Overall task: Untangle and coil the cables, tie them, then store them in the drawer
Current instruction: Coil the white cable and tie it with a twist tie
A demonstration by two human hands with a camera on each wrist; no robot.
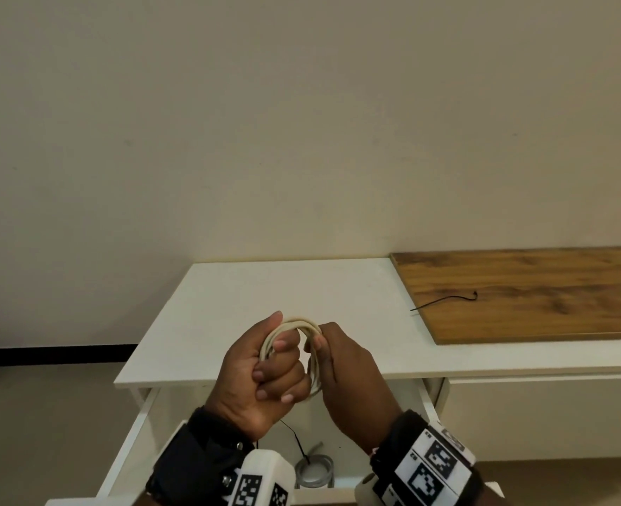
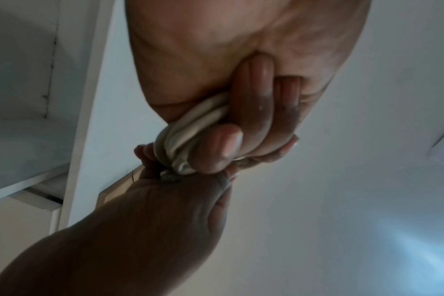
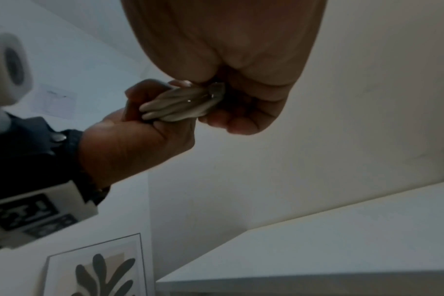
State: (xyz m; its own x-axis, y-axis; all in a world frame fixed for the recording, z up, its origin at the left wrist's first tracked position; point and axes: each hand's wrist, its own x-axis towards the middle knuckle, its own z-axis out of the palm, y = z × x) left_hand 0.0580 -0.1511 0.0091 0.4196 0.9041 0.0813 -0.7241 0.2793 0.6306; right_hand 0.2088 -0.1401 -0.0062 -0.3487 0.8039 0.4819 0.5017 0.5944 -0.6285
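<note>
Both hands clamp one white cable coil [image 1: 303,354] at lower centre of the head view: the left hand [image 1: 265,374] fists round its left side, the right hand [image 1: 342,374] pinches its right side, probably to keep the loops from springing apart before tying. It hangs above the open drawer [image 1: 133,443], bottom of frame, where another coil [image 1: 314,469] lies. A thin black tie [image 1: 444,300] waits on the wooden board [image 1: 543,286] at right.

Left wrist view, centre: curled fingers [image 2: 251,112] bunch the strands.

Right wrist view, upper centre: the loops sit pressed flat between both hands.
</note>
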